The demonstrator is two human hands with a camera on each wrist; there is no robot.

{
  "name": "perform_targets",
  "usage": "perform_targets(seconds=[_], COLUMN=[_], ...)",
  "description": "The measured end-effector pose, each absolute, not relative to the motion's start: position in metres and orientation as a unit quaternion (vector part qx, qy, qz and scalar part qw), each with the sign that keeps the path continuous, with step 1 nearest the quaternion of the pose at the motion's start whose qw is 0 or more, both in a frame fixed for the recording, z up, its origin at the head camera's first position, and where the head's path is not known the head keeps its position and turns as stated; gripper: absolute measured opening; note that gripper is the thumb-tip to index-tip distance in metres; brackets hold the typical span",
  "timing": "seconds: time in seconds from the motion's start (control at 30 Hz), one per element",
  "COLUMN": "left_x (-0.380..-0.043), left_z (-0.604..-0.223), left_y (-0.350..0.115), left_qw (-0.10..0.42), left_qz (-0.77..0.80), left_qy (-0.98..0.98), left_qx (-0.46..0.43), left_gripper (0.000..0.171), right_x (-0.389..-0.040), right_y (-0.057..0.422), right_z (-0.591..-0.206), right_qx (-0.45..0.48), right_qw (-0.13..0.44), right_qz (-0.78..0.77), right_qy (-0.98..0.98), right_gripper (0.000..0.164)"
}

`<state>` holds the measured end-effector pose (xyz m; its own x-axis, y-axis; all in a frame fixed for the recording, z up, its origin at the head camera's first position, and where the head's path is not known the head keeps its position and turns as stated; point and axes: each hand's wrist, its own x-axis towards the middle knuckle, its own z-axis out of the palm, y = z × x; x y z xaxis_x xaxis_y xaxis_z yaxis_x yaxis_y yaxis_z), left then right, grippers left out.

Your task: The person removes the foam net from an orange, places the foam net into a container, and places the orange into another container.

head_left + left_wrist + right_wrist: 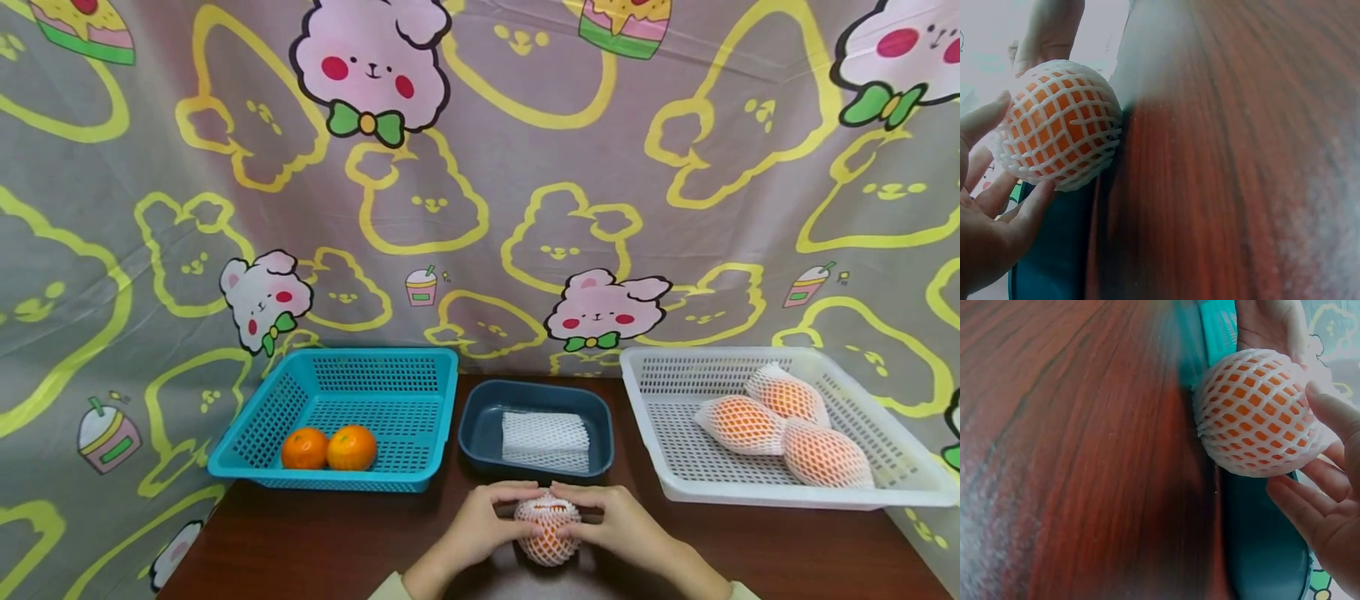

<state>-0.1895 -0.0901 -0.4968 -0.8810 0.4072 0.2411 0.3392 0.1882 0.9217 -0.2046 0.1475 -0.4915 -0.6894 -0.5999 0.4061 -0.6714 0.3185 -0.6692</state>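
An orange in a white foam net sleeve [548, 542] stands at the front middle of the table. My left hand [483, 523] holds its left side and my right hand [618, 525] its right side, with thumbs toward me and fingers at the top and far side. In the left wrist view the mesh of the netted orange [1060, 128] lies stretched over the fruit, orange skin showing through the gaps. From the right wrist view, the net covers the orange [1257, 415] too, and the right thumb [1329, 406] touches it near its upper edge.
Just behind my hands, a dark blue tray [472, 450] contains white foam nets [545, 442]. To the left, a teal basket [322, 479] holds two bare oranges [351, 447]. A white basket [750, 493] with three netted oranges [825, 454] stands right. A patterned curtain [480, 167] hangs behind.
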Motion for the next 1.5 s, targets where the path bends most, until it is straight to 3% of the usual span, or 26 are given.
perform_targets(seconds=[0.47, 0.73, 0.87, 1.0, 1.1, 1.33, 1.5], left_x=[-0.186, -0.182, -0.182, -0.183, -0.184, -0.183, -0.182], left_z=[-0.488, -0.483, -0.484, -0.487, -0.488, -0.487, -0.487], left_y=[-0.081, -0.081, -0.082, -0.083, -0.083, -0.085, -0.084], left_qw=[-0.023, -0.042, -0.052, -0.063, -0.040, 0.037, 0.005], left_qz=[0.550, 0.543, 0.540, 0.533, 0.536, 0.515, 0.527], left_qy=[0.811, 0.818, 0.816, 0.811, 0.807, 0.825, 0.816], left_qx=[0.199, 0.186, 0.199, 0.233, 0.245, 0.228, 0.238], left_gripper=[0.017, 0.016, 0.013, 0.023, 0.033, 0.048, 0.038], right_x=[-0.205, -0.202, -0.202, -0.203, -0.204, -0.204, -0.204], right_y=[0.144, 0.139, 0.141, 0.144, 0.145, 0.146, 0.146], right_z=[-0.485, -0.489, -0.487, -0.487, -0.489, -0.490, -0.484], right_qx=[0.393, 0.374, 0.384, 0.397, 0.409, 0.407, 0.406], right_qw=[0.088, 0.144, 0.124, 0.085, 0.069, 0.058, 0.047], right_qz=[0.447, 0.436, 0.437, 0.405, 0.378, 0.410, 0.425], right_qy=[-0.798, -0.806, -0.804, -0.819, -0.827, -0.815, -0.807], right_gripper=[0.020, 0.019, 0.022, 0.042, 0.052, 0.042, 0.032])
